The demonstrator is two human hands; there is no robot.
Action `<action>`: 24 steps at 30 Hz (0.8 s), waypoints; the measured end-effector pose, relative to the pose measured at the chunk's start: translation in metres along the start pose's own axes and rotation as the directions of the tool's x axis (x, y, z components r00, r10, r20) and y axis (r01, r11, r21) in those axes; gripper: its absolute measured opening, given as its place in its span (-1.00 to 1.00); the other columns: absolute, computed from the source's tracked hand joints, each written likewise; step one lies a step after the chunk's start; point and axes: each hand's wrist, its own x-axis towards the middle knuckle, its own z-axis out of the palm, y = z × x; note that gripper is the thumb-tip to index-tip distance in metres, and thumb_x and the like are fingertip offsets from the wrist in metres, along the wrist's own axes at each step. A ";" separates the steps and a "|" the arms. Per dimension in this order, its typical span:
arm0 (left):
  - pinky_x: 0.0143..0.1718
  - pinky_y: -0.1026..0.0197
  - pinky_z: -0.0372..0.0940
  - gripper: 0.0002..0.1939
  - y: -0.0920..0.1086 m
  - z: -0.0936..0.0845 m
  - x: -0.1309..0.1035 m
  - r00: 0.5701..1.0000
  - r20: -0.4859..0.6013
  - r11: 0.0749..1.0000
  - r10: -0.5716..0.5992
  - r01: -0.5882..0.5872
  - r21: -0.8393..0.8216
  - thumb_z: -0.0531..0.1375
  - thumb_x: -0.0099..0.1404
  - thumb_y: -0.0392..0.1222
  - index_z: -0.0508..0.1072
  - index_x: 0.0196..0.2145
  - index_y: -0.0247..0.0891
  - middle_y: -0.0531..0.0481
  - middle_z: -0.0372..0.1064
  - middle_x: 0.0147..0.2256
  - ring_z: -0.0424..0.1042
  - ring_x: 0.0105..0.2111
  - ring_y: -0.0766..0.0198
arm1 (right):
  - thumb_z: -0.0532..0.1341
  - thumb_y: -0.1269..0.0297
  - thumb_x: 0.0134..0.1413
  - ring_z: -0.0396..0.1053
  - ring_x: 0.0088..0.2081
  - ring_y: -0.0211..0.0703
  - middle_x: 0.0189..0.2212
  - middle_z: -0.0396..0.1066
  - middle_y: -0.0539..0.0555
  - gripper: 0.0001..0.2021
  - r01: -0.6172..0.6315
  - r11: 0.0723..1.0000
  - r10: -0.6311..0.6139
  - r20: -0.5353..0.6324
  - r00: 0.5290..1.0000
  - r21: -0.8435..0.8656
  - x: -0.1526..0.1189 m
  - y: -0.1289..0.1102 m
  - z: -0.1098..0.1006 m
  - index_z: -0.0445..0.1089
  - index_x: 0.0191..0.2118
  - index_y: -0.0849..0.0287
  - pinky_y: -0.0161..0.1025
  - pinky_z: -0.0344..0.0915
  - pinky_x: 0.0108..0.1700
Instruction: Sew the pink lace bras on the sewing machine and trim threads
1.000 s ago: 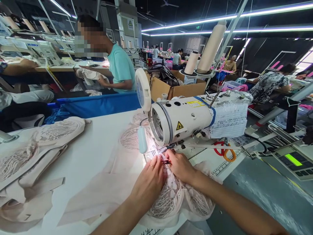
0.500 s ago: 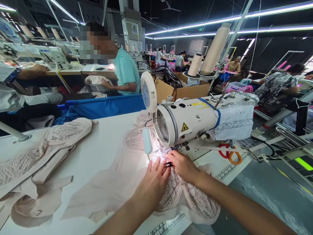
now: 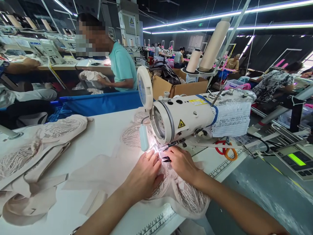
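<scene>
A pale pink lace garment [image 3: 192,195] lies under the lit needle area of a white sewing machine [image 3: 188,114] and spreads toward the front table edge. My left hand [image 3: 145,173] presses on the lace just in front of the needle, fingers bent and a ring on one. My right hand [image 3: 182,163] is closed at the right of the needle, with small black snips [image 3: 166,159] at its fingertips, their blades pointing left. The needle itself is lost in the glare.
More pink lace pieces [image 3: 61,130] lie on the left of the table. Red and orange scissors [image 3: 227,150] rest right of the machine. Thread cones [image 3: 215,45] and a cardboard box [image 3: 188,88] stand behind. A person in a teal shirt [image 3: 123,67] sits beyond.
My left hand has shifted slightly left over the lace, its thumb now lower. The front lace cups have moved a little left, and the whole view has shifted slightly.
</scene>
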 end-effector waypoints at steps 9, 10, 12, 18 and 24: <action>-0.04 -0.07 0.34 -0.66 0.013 0.011 -0.008 0.983 0.087 0.964 0.163 -0.178 0.199 0.09 0.36 -0.32 0.42 0.06 -0.44 -0.29 0.41 0.05 0.35 0.03 -0.13 | 0.16 0.33 0.23 0.34 -0.44 -0.17 -0.39 0.36 0.02 -0.83 -0.104 0.994 0.107 -0.106 0.989 0.041 -0.074 -0.003 0.012 0.26 -0.42 0.13 -0.24 0.11 -0.39; -0.02 -0.10 0.34 -0.64 0.012 0.011 -0.008 0.989 0.066 0.972 0.136 -0.146 0.184 0.10 0.38 -0.26 0.41 0.08 -0.44 -0.29 0.40 0.08 0.35 0.05 -0.15 | 0.17 0.35 0.21 0.34 -0.45 -0.17 -0.44 0.37 0.01 -0.85 -0.069 0.997 0.072 -0.092 0.993 0.039 -0.072 0.001 0.014 0.26 -0.42 0.13 -0.24 0.10 -0.39; 0.02 -0.11 0.33 -0.67 0.009 0.014 -0.008 0.992 0.032 0.980 0.122 -0.126 0.153 0.09 0.40 -0.23 0.44 0.03 -0.44 -0.28 0.42 0.06 0.36 0.06 -0.14 | 0.21 0.38 0.11 0.37 -0.45 -0.13 -0.49 0.41 0.00 -0.96 -0.017 0.999 0.018 -0.014 1.000 0.049 -0.061 0.011 0.013 0.31 -0.34 0.16 -0.24 0.10 -0.38; 0.01 0.01 0.39 -0.73 0.003 0.016 -0.004 0.990 -0.065 0.992 0.128 -0.127 0.026 0.06 0.43 -0.29 0.44 0.00 -0.39 -0.20 0.51 -0.10 0.45 -0.04 0.02 | 0.19 0.44 0.01 0.49 -0.33 -0.09 -0.34 0.59 -0.02 -0.49 0.054 0.995 -0.071 0.222 0.972 0.080 -0.017 0.030 -0.013 0.33 0.14 0.01 -0.29 0.10 -0.36; -0.03 -0.01 0.40 -0.70 0.005 0.009 -0.003 0.991 -0.046 0.992 0.125 -0.125 -0.001 0.06 0.43 -0.24 0.47 -0.01 -0.46 -0.22 0.50 -0.12 0.43 -0.09 0.00 | 0.20 0.43 0.01 0.50 -0.34 -0.03 -0.37 0.60 0.03 -0.39 0.105 0.994 -0.097 0.284 0.954 -0.014 0.000 0.023 -0.020 0.31 0.23 -0.05 -0.25 0.09 -0.38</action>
